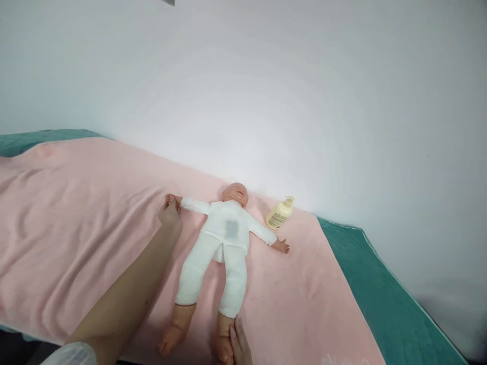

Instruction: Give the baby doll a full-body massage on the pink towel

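Observation:
A baby doll (224, 218) in a white top and trousers lies on its back, arms stretched out to both sides. My left hand (170, 212) is closed around the doll's small hand at the left end of its outstretched arm. Low in the view, my right hand (240, 343) rests with straight fingers against the side of the doll's bare foot on the right. Only part of the right hand shows; its thumb is hidden. The doll's other arm lies loose, near a cream pump bottle (279, 214).
Beneath the doll spreads a pink blanket (304, 294), wrinkled on the left. A green sheet (365, 274) shows past it on the right and at the far left. Behind the bed rises a white wall (243, 91).

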Demonstrator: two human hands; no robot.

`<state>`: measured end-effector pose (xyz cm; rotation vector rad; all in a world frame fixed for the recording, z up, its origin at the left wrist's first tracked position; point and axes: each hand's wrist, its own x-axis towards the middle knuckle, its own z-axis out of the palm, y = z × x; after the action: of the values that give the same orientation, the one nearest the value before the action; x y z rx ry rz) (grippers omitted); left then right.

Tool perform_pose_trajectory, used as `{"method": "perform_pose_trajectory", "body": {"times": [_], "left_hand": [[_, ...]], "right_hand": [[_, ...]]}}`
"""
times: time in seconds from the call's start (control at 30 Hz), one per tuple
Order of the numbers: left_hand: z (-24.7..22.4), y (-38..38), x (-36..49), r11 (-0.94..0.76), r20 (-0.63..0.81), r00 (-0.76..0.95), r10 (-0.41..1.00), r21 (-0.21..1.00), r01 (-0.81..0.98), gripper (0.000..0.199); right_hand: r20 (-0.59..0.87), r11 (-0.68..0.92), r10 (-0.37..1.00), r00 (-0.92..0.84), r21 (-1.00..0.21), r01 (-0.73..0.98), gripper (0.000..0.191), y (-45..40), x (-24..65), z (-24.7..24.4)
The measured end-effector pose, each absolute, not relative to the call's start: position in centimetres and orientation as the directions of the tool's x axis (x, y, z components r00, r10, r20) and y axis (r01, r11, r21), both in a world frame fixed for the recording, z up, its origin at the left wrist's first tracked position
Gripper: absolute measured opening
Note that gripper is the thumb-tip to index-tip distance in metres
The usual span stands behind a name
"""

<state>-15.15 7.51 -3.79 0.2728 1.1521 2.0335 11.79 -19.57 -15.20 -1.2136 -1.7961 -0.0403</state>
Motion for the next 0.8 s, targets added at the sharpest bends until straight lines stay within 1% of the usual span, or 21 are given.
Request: {"method": "perform_pose_trajectory", "body": {"times": [0.07,0.13,0.27,0.37,0.47,0.53,0.6,0.7,0.73,0.8], "left_hand": [[-3.7,7.4,-15.0,-0.313,-0.187,-0.696,0.693,0.792,-0.524,0.018],[-3.3,7.3,-14.7,-0.342,-0.167,-0.711,0.683,0.788,-0.513,0.017],[-1.8,6.7,-13.9,-0.402,-0.063,-0.731,0.679,0.801,-0.443,0.032],[-0.5,5.8,-13.2,-0.438,0.056,-0.686,0.726,0.806,-0.398,0.042],[0.3,4.9,-12.5,-0.47,0.285,-0.512,0.81,0.838,-0.277,0.042],[0.4,4.4,-12.1,-0.49,0.424,-0.343,0.838,0.861,-0.133,0.038],[0.3,4.1,-11.7,-0.526,0.521,-0.175,0.836,0.85,0.02,0.032],[0.1,3.8,-11.0,-0.64,0.631,0.107,0.768,0.752,0.162,0.025],[0.1,3.8,-10.8,-0.672,0.645,0.189,0.74,0.718,0.18,0.023],[0.1,3.6,-10.6,-0.708,0.646,0.296,0.703,0.673,0.215,0.019]], "right_hand": [[0.691,0.478,0.722,-0.034,-0.463,0.746,0.052,-18.6,11.6,-14.3],[0.668,0.433,0.744,0.012,-0.497,0.752,0.053,-17.9,11.3,-13.5],[0.628,0.364,0.772,0.095,-0.56,0.744,0.056,-17.7,10.9,-12.3],[0.609,0.334,0.781,0.137,-0.594,0.732,0.052,-18.0,10.9,-10.7],[0.581,0.305,0.795,0.173,-0.631,0.713,0.047,-17.1,10.8,-8.1],[0.534,0.284,0.822,0.197,-0.685,0.671,0.046,-15.9,10.6,-6.1],[0.494,0.275,0.841,0.219,-0.74,0.613,0.047,-14.3,10.2,-4.1],[0.449,0.256,0.859,0.248,-0.795,0.549,0.051,-12.1,9.5,-1.7],[0.428,0.246,0.867,0.254,-0.812,0.53,0.052,-11.5,9.4,-1.1],[0.386,0.22,0.883,0.266,-0.842,0.492,0.054,-10.6,9.3,-0.2]]}}
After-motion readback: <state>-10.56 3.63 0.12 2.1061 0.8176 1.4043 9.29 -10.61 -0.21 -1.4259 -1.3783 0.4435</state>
